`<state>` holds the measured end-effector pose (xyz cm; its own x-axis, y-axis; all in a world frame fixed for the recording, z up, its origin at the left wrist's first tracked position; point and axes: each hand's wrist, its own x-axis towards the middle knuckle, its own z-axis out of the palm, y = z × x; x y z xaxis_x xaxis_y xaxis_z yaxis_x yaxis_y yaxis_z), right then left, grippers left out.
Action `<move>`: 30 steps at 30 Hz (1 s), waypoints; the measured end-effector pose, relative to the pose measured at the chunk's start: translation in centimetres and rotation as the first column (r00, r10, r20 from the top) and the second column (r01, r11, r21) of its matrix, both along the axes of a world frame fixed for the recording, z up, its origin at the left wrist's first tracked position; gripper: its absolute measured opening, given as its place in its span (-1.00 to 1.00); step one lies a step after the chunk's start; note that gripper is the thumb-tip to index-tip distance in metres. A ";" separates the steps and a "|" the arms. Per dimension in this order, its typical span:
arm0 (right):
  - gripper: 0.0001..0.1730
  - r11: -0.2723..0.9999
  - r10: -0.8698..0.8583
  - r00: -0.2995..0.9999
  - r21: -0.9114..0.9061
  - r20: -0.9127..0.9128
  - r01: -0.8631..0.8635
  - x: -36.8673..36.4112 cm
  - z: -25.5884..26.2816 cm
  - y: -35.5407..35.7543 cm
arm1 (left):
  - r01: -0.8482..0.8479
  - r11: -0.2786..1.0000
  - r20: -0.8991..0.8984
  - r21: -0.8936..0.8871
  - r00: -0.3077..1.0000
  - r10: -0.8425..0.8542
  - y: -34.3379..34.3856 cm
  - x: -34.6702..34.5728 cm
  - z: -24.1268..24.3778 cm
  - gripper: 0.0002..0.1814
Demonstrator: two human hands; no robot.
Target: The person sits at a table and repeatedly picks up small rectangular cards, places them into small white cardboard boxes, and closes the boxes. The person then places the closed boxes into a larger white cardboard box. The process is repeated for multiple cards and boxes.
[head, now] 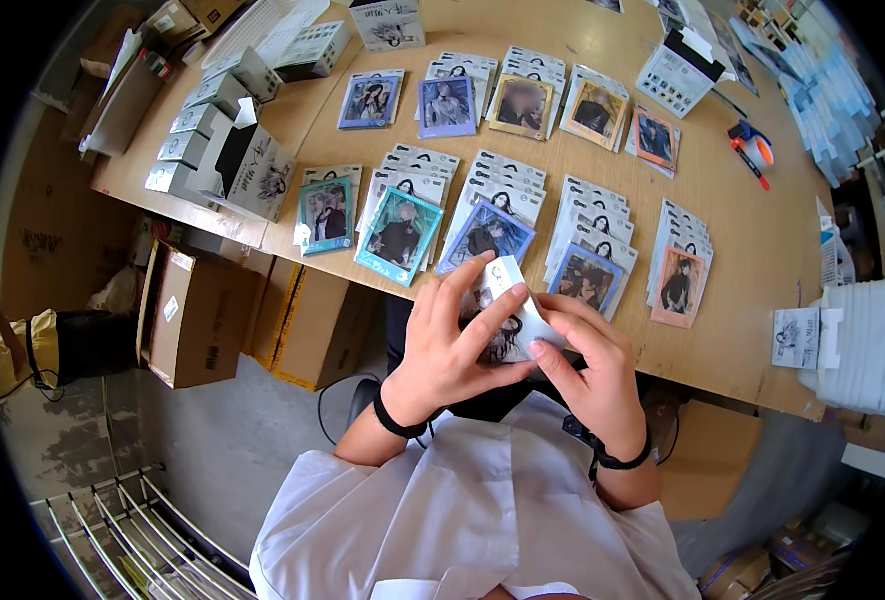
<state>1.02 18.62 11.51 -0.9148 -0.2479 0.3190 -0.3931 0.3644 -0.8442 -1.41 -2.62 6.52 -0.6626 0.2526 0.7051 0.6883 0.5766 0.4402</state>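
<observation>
Both hands hold a small white printed cardboard box (521, 330) over the table's near edge. My left hand (450, 345) spreads its fingers over the printed face and left side, and my right hand (592, 367) grips the right side with thumb and fingers. Beyond them, overlapping packs lie in two rows, topped with framed picture cards. A teal-framed card (400, 236) lies left of the hands, a blue-framed card (487, 234) right behind them, another blue-framed card (586, 277) just beyond my right hand, and a pink-framed card (679, 288) farther right.
An open white box (259, 172) stands at the left by several small white boxes (187, 148). Another open box (679, 75) stands at the back right, near a tape roll (762, 152) and a red marker (750, 169). Stacked white trays (866, 345) are at the right. Cardboard cartons (206, 315) sit below.
</observation>
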 end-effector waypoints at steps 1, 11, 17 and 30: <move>-0.63 1.000 -0.012 1.000 -0.006 -0.014 0.012 -0.1 -0.2 -0.1 | 0.000 1.000 0.005 0.001 1.000 0.000 -0.1 0.1 0.0 -0.03; -0.66 0.976 0.036 0.974 0.218 -0.223 0.014 -2.4 3.6 -2.9 | 0.082 0.902 0.210 0.423 0.960 -0.186 -3.1 0.5 0.9 -0.28; -0.77 0.888 0.187 0.953 0.456 -0.237 -0.061 -7.2 7.2 -4.2 | 0.067 0.910 0.066 0.410 0.993 -0.103 -5.0 -1.1 2.0 -0.27; -0.78 0.801 -0.202 0.909 0.473 -0.364 0.367 -49.5 7.7 -1.9 | 0.163 0.939 0.479 -0.304 0.878 0.002 -12.0 -15.8 7.3 -0.44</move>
<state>-48.48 16.68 19.19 -0.8605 -0.1934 0.4714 -0.3886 0.8473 -0.3619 -17.18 -14.62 13.84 -0.8577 0.4791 0.1869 0.5006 0.6946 0.5167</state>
